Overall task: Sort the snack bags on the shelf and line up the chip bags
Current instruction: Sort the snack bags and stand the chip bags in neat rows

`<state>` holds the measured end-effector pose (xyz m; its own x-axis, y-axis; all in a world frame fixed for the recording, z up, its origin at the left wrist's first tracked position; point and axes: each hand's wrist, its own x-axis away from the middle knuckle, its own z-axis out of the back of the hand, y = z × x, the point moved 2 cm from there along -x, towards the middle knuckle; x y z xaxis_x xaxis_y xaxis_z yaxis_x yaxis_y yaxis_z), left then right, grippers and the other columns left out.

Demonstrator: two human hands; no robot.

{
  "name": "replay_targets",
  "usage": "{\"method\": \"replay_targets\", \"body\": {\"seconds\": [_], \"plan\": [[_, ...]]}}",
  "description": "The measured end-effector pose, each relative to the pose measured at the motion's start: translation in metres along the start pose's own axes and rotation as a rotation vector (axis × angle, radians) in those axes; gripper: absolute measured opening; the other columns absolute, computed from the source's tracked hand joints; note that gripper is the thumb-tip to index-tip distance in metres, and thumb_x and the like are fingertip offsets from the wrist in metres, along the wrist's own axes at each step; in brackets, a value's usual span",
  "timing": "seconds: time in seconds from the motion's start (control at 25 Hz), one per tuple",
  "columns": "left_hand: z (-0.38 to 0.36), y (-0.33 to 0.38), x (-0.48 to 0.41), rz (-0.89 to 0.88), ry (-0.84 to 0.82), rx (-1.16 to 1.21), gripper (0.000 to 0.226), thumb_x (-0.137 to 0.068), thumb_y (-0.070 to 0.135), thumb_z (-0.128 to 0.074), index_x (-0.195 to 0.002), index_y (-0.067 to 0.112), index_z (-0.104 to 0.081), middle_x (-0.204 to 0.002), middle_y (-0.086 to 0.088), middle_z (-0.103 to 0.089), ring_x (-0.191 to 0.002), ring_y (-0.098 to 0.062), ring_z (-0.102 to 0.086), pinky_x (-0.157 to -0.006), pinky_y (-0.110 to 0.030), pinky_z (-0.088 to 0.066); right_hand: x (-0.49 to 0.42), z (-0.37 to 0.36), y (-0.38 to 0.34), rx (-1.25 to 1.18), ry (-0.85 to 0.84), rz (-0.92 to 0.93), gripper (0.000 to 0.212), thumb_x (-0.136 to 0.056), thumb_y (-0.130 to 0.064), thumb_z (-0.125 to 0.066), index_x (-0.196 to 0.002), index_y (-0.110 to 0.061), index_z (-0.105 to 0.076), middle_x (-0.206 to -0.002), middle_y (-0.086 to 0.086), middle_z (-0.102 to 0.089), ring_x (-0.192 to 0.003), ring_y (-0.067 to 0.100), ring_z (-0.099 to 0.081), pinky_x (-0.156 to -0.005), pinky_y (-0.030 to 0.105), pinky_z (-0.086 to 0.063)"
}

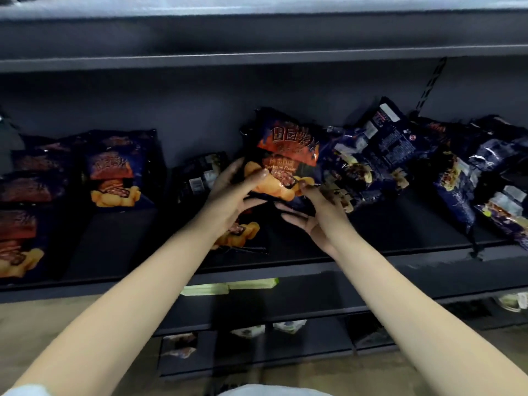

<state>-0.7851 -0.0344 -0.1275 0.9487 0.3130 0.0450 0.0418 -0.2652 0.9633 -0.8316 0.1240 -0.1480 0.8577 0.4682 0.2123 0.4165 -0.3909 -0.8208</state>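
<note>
Gripping chip bag (288, 150) | left hand (228, 200), right hand (318, 215) | label "Barbecue Flavor"

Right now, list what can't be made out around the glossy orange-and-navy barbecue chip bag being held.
Head view:
Flat orange chip bag on the shelf: mostly covered by the left hand and wrist.
Dark glossy packet behind that hand: print blurred, unreadable.
Orange bags at far left: cut off by the frame edge.
Pale packets on the lower shelf: small, blurred, unidentifiable.
</note>
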Motion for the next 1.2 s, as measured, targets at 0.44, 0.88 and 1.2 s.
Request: {"method": "replay_targets", "body": {"seconds": [0.44,0.88,1.2], "plan": [[0.122,0.029,0.039,-0.076,0.333,0.049,0.016,-0.082,0.010,-0.066,-0.096,0.017,-0.062,-0.102,-0.006,-0.068,-0.097,-0.021,-0.066,-0.069,-0.033,-0.057,-0.025,-0.103,0.037,0.371,-0.222,0.165,0.035,-0.090,-0.018,-0.059,-0.120,-0.028,-0.046,-0.108,-0.013,-0.061,-0.101,-0.004,-0.059,-0.082,0.020,-0.046],[0.246,0.050,0.077,-0.125,0.646,-0.648,0.054,-0.084,0.014,-0.066,-0.134,0.016,-0.046,-0.121,0.006,-0.056,-0.117,-0.011,-0.052,-0.088,-0.010,-0.036,-0.044,-0.217,0.142,0.677,-0.086,0.239,0.057,-0.088,-0.009,-0.061,-0.139,-0.017,-0.038,-0.107,-0.012,-0.058,-0.112,0.012,-0.054,-0.095,0.027,-0.043],[0.262,-0.019,0.060,-0.143,0.574,-0.739,0.070,-0.089,0.007,-0.053,-0.148,0.018,-0.017,-0.142,-0.009,-0.043,-0.130,-0.023,-0.042,-0.108,-0.040,-0.035,-0.050,-0.224,0.184,0.968,-0.015,0.221,0.066,-0.088,-0.005,-0.049,-0.148,-0.022,-0.025,-0.137,0.001,-0.049,-0.124,0.018,-0.047,-0.095,0.021,-0.035]]}}
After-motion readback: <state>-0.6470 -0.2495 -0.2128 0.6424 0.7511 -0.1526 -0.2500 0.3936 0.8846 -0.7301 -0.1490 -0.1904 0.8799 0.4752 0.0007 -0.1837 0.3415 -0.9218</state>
